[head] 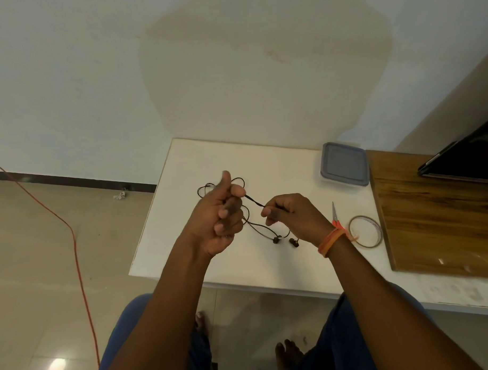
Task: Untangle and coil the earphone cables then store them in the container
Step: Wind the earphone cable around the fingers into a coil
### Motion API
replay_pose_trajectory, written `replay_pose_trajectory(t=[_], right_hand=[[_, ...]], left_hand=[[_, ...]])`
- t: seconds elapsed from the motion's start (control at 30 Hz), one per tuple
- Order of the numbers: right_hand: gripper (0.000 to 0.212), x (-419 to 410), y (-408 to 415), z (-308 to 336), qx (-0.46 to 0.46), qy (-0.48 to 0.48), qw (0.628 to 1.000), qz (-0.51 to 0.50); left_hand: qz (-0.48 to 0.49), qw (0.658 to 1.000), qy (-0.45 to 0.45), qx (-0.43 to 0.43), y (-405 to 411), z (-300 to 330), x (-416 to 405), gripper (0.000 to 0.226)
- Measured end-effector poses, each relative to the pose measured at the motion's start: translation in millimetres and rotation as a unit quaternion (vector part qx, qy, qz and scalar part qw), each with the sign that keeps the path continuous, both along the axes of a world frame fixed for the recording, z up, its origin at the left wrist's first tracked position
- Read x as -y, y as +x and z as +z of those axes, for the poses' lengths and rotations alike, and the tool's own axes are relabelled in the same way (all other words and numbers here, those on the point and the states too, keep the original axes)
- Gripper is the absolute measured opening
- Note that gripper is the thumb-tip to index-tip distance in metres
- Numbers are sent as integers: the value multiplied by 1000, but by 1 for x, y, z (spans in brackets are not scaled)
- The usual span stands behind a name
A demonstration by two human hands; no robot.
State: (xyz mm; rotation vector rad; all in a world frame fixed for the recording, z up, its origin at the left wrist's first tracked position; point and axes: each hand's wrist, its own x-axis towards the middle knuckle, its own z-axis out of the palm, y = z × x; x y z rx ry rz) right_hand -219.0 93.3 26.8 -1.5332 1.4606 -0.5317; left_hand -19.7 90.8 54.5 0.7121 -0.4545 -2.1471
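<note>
A black earphone cable [255,203] stretches between both hands above the white table [275,161]. My left hand [220,216] grips loops of the cable with curled fingers, thumb raised; more loops stick out behind it. My right hand [289,215] pinches the cable a short way to the right. Two earbuds [284,241] hang down near the table between the hands. The container [344,164], a clear box with a grey lid on it, stands at the table's far right.
Red-handled scissors [335,215] and a tape ring [365,231] lie right of my right wrist. A wooden board [443,214] with a dark screen [468,157] adjoins the table on the right. An orange cord [76,246] runs across the floor at left.
</note>
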Motion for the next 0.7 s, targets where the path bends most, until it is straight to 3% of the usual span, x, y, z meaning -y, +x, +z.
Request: replay_pose_trajectory(t=[0.1,0.2,0.27,0.3,0.37,0.47,0.6,0.7], right_hand=[[15,13,1,-18,-138,-56,988,31],[19,22,-1,-24,-300,-143,942,42],[22,25,-4,-25,-321,-199,926,-7],[22,26,-3,-24,-287,-199,936,-40],[17,28,0,-23,-127,-119,976,-131],[12,29,6,-21,71,24,968,-241],[14,30,8,-17,188,57,937,-289],[14,32,8,-18,158,21,947,-278]], left_hand=[[12,996,32,78,-9,-4,-4,51],[3,993,29,113,-10,-4,-3,49],[-11,989,8,150,-12,-4,-3,50],[-18,983,-3,181,-13,-4,-4,50],[-34,968,-24,247,-18,-4,-7,51],[-61,953,-44,293,-25,-5,-12,53],[-70,937,-55,338,-27,-9,-14,54],[-48,925,-56,373,-27,-13,-13,54]])
